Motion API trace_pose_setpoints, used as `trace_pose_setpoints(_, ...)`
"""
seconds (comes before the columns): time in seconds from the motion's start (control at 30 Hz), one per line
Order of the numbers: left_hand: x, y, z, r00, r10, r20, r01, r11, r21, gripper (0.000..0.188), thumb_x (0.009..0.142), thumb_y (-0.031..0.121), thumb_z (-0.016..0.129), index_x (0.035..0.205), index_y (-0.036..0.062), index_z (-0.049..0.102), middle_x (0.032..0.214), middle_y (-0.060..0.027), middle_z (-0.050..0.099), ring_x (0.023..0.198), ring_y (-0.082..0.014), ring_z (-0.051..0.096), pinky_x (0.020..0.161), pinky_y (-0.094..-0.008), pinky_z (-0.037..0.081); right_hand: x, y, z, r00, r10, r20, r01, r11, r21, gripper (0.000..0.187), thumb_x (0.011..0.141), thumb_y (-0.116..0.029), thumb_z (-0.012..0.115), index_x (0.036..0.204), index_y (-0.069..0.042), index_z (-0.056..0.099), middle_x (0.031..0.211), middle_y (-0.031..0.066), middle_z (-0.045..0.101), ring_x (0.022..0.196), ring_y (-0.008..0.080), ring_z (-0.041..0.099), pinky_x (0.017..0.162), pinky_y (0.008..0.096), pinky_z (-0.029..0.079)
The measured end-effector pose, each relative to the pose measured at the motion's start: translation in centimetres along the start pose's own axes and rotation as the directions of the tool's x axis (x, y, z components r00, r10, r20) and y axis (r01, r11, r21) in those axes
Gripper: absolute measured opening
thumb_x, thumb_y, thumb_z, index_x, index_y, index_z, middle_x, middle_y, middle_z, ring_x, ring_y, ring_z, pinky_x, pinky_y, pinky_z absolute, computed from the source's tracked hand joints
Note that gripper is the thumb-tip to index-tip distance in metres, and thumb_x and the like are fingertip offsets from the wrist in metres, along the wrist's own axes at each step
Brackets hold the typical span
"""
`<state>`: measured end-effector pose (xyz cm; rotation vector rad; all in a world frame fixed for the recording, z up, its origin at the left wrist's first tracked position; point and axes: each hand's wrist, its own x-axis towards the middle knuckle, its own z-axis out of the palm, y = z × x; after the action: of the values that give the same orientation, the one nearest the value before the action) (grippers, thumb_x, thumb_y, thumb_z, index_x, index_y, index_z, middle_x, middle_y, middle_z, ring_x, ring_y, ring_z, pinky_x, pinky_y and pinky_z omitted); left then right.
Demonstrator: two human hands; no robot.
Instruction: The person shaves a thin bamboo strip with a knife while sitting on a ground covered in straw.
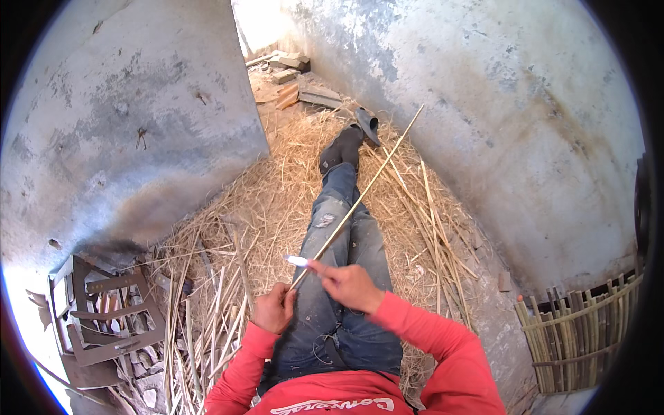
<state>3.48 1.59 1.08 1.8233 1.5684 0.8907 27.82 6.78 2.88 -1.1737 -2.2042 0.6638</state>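
A long, thin bamboo strip (369, 185) slants over my legs from my lap toward the far right. Its near end is pinched in the closed fingers of my left hand (274, 309). My right hand (351, 287) is closed around a small knife (296, 261), whose shiny blade points left and lies at the strip, just above my left hand. Most of the knife's handle is hidden by my fingers. Both hands are above my thighs, in dusty blue jeans (377, 259), with red sleeves at the wrists.
Straw-like shavings (249, 200) cover the floor around my outstretched legs. Long strips (432, 235) lie to the right, with more strips (207, 311) at lower left. A dark metal frame (117, 315) stands left, a slatted bamboo basket (584, 335) right. Bricks (290, 63) lie by the far opening between walls.
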Motion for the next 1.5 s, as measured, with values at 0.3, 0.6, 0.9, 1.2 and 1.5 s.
trace_pose_setpoints(0.3, -4.0, 5.3, -0.4, 0.996, -0.092, 0.004, 0.089, 0.961, -0.262, 0.012, 0.097, 0.011, 0.068, 0.100, -0.0012, 0.069, 0.072, -0.0105, 0.072, 0.062, -0.0109, 0.068, 0.057, -0.0268, 0.051, -0.2, -2.6, -7.9, 0.606, 0.416, -0.678, -0.057, 0.873, 0.485, 0.079, 0.092, -0.020, 0.075, 0.153, 0.010, 0.034, 0.084, 0.0032, 0.065, 0.067, 0.0073, 0.057, 0.060, 0.0238, 0.047)
trace_pose_setpoints(0.6, -10.6, 8.7, 1.7, 0.999, 0.025, 0.048, -0.007, 0.935, -0.356, 0.020, 0.102, 0.013, 0.063, 0.110, -0.0030, 0.070, 0.085, -0.0083, 0.075, 0.070, -0.0092, 0.066, 0.063, -0.0228, 0.052, -3.6, -3.6, -4.5, 0.466, 0.490, -0.737, 0.027, 0.824, 0.566, 0.050, 0.095, -0.013, 0.071, 0.137, 0.006, 0.052, 0.086, 0.0003, 0.059, 0.070, 0.0058, 0.058, 0.065, 0.0212, 0.046)
trace_pose_setpoints(0.9, -5.7, 11.0, -0.8, 0.927, -0.024, 0.375, 0.300, 0.648, -0.700, 0.029, 0.108, 0.015, 0.053, 0.131, -0.0027, 0.055, 0.095, -0.0068, 0.072, 0.070, -0.0066, 0.059, 0.064, -0.0219, 0.049, -1.0, -9.4, -5.3, 0.723, 0.468, -0.509, 0.044, 0.704, 0.709, 0.058, 0.098, -0.012, 0.068, 0.149, 0.003, 0.044, 0.081, -0.0007, 0.062, 0.074, 0.0056, 0.064, 0.066, 0.0202, 0.051)
trace_pose_setpoints(1.2, 3.6, 12.3, -6.8, 0.930, 0.044, 0.364, 0.314, 0.419, -0.852, 0.028, 0.109, 0.021, 0.048, 0.129, 0.0029, 0.055, 0.081, -0.0074, 0.069, 0.054, -0.0068, 0.050, 0.050, -0.0190, 0.036, 2.0, -11.1, -12.6, 0.878, 0.204, -0.434, 0.047, 0.864, 0.501, 0.021, 0.101, -0.012, 0.060, 0.110, 0.005, 0.069, 0.080, 0.0056, 0.068, 0.068, 0.0092, 0.062, 0.061, 0.0248, 0.049)
trace_pose_setpoints(1.5, 15.6, 17.9, -10.8, 0.909, 0.177, 0.377, 0.288, 0.388, -0.876, 0.030, 0.108, 0.020, 0.044, 0.131, 0.0016, 0.051, 0.067, -0.0069, 0.058, 0.044, -0.0105, 0.045, 0.043, -0.0229, 0.037, 10.4, -13.9, -22.8, 0.911, -0.122, -0.394, 0.143, 0.990, 0.023, 0.021, 0.101, -0.022, 0.064, 0.104, -0.002, 0.063, 0.067, 0.0104, 0.062, 0.056, 0.0198, 0.063, 0.052, 0.0327, 0.047)
